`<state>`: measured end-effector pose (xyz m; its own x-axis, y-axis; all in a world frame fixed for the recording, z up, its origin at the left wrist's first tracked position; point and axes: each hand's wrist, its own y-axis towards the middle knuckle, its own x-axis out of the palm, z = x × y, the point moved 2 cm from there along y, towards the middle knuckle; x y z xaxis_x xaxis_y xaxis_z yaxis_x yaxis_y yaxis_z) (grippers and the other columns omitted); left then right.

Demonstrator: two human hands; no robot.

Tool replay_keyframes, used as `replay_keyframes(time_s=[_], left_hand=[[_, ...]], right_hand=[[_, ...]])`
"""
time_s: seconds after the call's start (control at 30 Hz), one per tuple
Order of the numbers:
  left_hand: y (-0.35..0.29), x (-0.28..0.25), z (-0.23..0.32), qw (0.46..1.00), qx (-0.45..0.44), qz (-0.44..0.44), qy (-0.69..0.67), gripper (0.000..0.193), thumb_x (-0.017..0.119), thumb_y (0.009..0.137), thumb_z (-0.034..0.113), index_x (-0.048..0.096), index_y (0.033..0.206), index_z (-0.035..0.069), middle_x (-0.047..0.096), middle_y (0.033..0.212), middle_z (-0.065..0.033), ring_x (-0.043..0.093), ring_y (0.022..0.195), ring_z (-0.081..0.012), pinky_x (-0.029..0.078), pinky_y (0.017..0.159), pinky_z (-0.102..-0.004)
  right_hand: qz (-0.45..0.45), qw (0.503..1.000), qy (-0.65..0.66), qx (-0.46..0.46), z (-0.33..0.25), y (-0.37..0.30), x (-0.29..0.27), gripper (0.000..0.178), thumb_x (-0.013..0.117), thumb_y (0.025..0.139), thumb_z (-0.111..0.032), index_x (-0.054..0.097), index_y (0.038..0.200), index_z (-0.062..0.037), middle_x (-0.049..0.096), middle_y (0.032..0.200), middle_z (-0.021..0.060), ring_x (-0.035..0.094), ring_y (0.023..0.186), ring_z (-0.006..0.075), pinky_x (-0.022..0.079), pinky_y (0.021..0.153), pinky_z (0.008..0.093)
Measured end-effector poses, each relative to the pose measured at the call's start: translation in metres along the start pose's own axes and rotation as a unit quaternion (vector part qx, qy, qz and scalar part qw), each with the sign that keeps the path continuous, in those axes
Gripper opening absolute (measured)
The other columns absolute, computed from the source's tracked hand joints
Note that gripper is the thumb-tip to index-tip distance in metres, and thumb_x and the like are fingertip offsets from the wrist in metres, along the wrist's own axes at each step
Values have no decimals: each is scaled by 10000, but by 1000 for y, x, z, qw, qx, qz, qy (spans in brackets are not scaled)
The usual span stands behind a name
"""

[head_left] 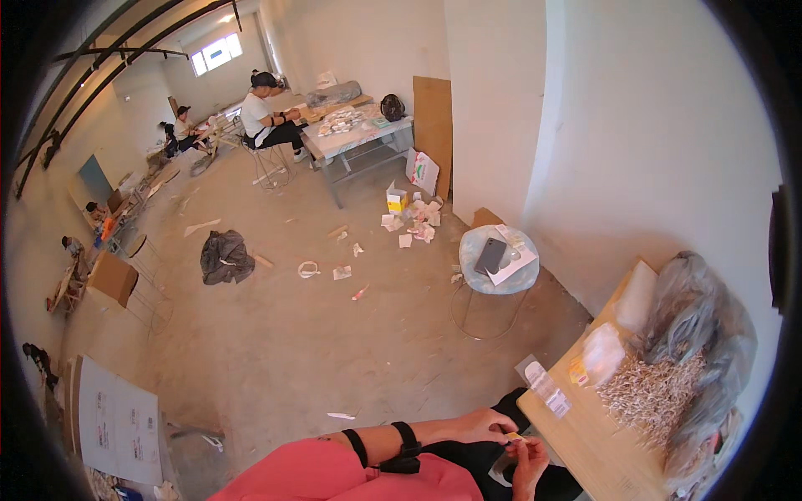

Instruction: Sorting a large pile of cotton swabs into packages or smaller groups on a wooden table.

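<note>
At the frame's lower right, left hand point(489, 425) and right hand point(530, 464) pinch a small yellow piece point(514, 437), presumably steadying it near the bench point(589, 438).

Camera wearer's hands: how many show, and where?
2. The left hand is at lower centre-right, at a small yellow piece; the right hand is just below and rightward, also at it. Some fingers are hidden.

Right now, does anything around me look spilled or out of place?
Yes, the dull brown floor looks littered: crumpled pale scraps lie scattered beside a small yellow-and-white open box, and what looks like a rumpled dark-grey plastic bag lies left of them. Such waste would usually sit in a bin.
</note>
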<state>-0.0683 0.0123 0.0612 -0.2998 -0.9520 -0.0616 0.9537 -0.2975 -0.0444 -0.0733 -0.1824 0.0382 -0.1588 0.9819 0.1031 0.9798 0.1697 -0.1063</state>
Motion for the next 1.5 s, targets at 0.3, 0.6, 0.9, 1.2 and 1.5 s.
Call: replay_keyframes(time_s=[0.3,0.6,0.9,1.2,1.5], left_hand=[[-12,16,6,995,37,-39,83,213,663,886,206,624,854,-1,641,721,-94,577,638,-171,442,609,-318],[-28,17,1,982,81,-104,137,228,673,871,216,636,878,-9,621,698,-117,555,616,-172,433,594,-335],[-62,10,-61,973,16,-201,115,342,644,901,320,624,873,-20,634,751,-124,556,672,-159,435,618,-350],[-97,-22,-83,978,-106,-167,65,295,672,860,298,668,941,15,663,856,-39,569,749,-116,460,689,-279],[-96,-31,-82,939,-238,-209,-134,364,638,936,337,611,1137,34,666,1045,-40,659,954,-100,509,817,-216]], right_hand=[[4,999,-47,0,-4,-23,-9,59,633,920,-51,589,918,-13,657,757,54,595,590,90,449,547,195],[-4,995,-95,11,-9,-54,-20,72,591,934,-49,615,939,19,655,759,60,620,645,106,491,593,222],[-99,945,-280,134,86,-77,-84,170,690,850,-128,703,876,39,689,703,88,659,642,135,526,600,280],[-178,836,-518,42,131,-71,-72,259,763,781,-321,746,829,-67,689,752,162,681,721,322,534,678,399],[-131,892,-424,84,119,-81,-75,237,819,737,-187,726,847,1,712,774,149,692,711,230,538,674,329]])
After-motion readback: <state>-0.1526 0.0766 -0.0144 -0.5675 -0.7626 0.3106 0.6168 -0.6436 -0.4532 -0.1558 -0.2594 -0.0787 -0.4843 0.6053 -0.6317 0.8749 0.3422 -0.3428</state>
